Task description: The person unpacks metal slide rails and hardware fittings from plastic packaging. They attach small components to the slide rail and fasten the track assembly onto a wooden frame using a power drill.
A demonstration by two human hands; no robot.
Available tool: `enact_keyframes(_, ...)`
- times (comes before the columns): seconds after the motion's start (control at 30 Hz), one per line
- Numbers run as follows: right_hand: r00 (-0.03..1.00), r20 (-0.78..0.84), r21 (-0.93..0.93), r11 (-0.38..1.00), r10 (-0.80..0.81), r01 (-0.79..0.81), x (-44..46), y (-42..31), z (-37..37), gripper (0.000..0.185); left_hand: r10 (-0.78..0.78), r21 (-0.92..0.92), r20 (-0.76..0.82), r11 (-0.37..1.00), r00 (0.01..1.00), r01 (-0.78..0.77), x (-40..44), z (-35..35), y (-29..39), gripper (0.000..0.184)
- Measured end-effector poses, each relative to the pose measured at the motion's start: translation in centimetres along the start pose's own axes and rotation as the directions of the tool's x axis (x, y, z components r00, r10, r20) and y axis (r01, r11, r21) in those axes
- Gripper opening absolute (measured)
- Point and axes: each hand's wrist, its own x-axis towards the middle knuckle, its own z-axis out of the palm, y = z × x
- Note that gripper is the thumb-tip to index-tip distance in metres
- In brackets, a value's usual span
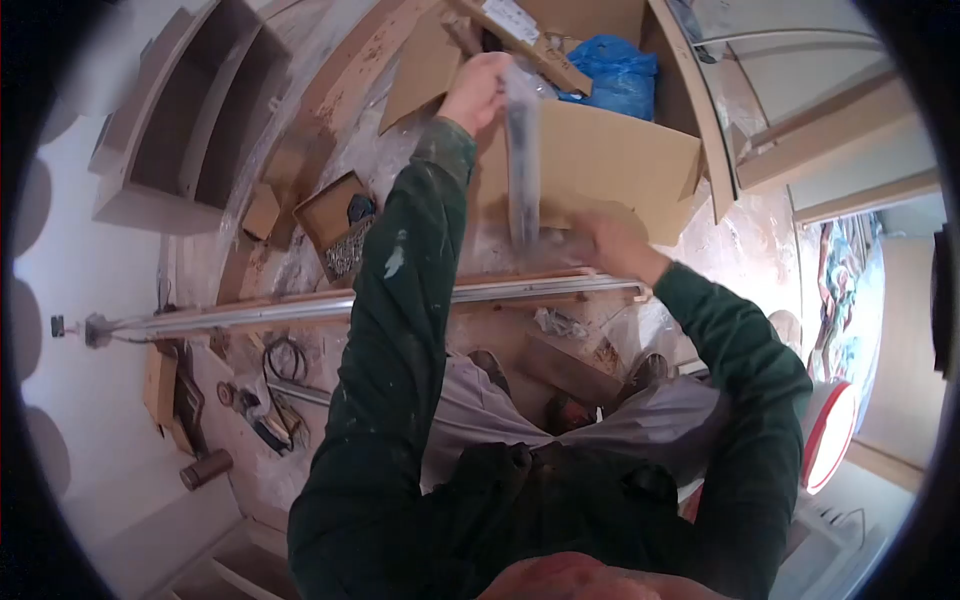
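My left hand is closed around the upper end of a long, narrow packet in clear plastic, which hangs down in front of an open cardboard box. What is inside the packet is blurred. By the packet's lower end is my right hand, its fingers smeared by motion, so whether they grip the plastic cannot be made out. Inside the box lies a blue plastic bag. A narrow cardboard piece slants across the box's opening, close to my left hand.
Long metal rails lie across the floor before my legs. A small open box of metal hardware stands to the left, near a grey shelf unit. Tools and a black cable lie lower left. A white bucket with red rim is at right.
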Motion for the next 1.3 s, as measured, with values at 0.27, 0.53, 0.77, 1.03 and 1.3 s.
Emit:
enact_keyframes(0.27,0.973,-0.058,0.801,0.592,0.224,-0.088,3.2,-1.2,-5.9,0.035,-0.211,0.449,0.399,0.894,0.892,0.011,-4.8,9.8,-0.8,0.024)
enact_keyframes(0.53,0.879,-0.35,0.844,0.516,0.323,0.147,2.0,-2.8,-12.3,0.022,-0.385,0.45,0.776,0.893,0.499,-0.01,-7.1,7.9,-3.7,0.059)
enact_keyframes(0.77,0.57,-0.714,0.649,0.69,0.406,0.321,-0.9,-1.2,-18.4,0.026,-0.407,0.652,0.584,0.75,0.703,-0.107,-8.0,9.8,-3.9,0.048)
enact_keyframes(1.03,0.508,-0.851,0.324,0.894,0.133,0.309,-2.9,0.8,-20.1,0.02,-0.583,0.655,0.526,0.742,0.619,0.142,-8.9,10.8,-0.8,0.059)
enact_keyframes(1.3,0.663,-0.722,0.384,0.912,0.199,0.144,-4.1,0.4,-20.7,0.018,-0.614,0.808,0.447,0.588,0.65,0.0,-8.5,9.5,0.8,0.06)
